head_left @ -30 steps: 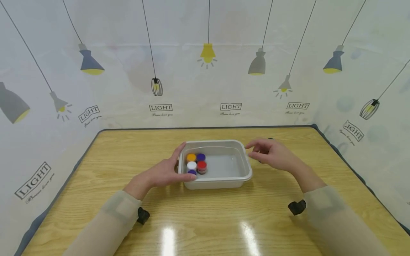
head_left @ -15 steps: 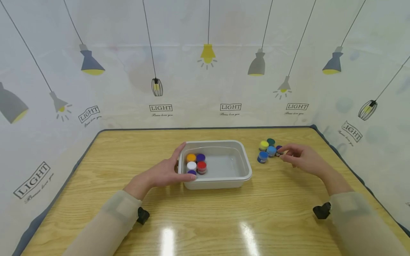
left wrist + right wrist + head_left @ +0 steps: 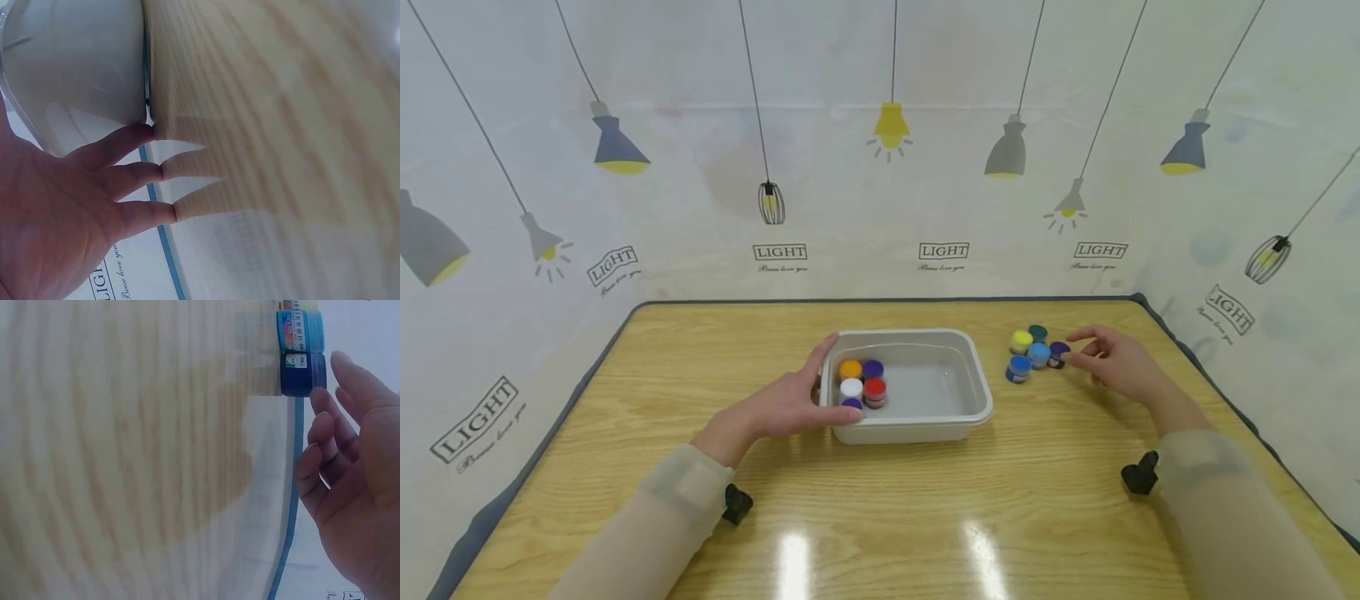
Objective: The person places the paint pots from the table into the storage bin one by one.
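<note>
My left hand [image 3: 782, 404] holds the left end of a light grey plastic tray [image 3: 917, 431], with thumb along the front rim and index finger at the back corner. In the left wrist view the other fingers stretch down beside the tray wall [image 3: 81, 69]. Inside the tray, at its left end, sit small paint jars with orange [image 3: 850, 369], white [image 3: 851, 388], red [image 3: 875, 387] and purple lids. My right hand [image 3: 1120, 364] is beside a dark purple paint jar [image 3: 1058, 355], thumb and fingers apart, fingertips right at its lid in the right wrist view.
Next to the purple jar stand more paint jars: light blue [image 3: 1039, 357], blue [image 3: 1018, 369], yellow [image 3: 1021, 342] and dark green [image 3: 1037, 333]. They are on the wooden table [image 3: 925, 517], right of the tray. A lamp-printed sheet [image 3: 850, 208] rises behind the table edge.
My right hand has moved right from the tray's right rim to the jar group, uncovering it, and has shifted slightly since. My left hand and the tray stay put.
</note>
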Available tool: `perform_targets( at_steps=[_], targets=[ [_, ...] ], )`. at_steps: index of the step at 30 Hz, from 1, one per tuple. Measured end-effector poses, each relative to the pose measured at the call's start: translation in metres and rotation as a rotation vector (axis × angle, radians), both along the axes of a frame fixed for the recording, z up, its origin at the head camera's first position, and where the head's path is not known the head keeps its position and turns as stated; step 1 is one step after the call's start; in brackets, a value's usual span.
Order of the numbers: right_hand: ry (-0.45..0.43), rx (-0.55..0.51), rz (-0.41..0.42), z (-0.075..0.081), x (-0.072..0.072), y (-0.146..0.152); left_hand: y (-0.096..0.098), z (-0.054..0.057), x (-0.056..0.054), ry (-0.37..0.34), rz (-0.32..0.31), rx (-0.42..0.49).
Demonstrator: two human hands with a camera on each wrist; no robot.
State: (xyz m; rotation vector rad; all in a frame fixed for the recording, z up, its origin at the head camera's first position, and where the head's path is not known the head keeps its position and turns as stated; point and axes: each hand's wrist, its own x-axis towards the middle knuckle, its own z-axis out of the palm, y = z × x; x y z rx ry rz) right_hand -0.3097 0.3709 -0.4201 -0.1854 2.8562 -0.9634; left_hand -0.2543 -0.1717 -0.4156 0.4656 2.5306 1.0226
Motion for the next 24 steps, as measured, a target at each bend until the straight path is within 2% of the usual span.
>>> perform_targets(
  at_steps=[8,16,24],
  targets=[
    [-0.009,0.035,-0.025,-0.009,-0.011,-0.005,0.000,0.001,0.001,0.002,-0.004,0.006],
    [-0.048,-0.001,0.010,-0.007,-0.006,0.002,0.000,0.005,0.001,-0.004,0.002,0.002],
    [-0.067,0.007,-0.033,-0.012,-0.008,0.004,0.002,0.003,0.001,-0.006,-0.003,0.005]
  ],
)
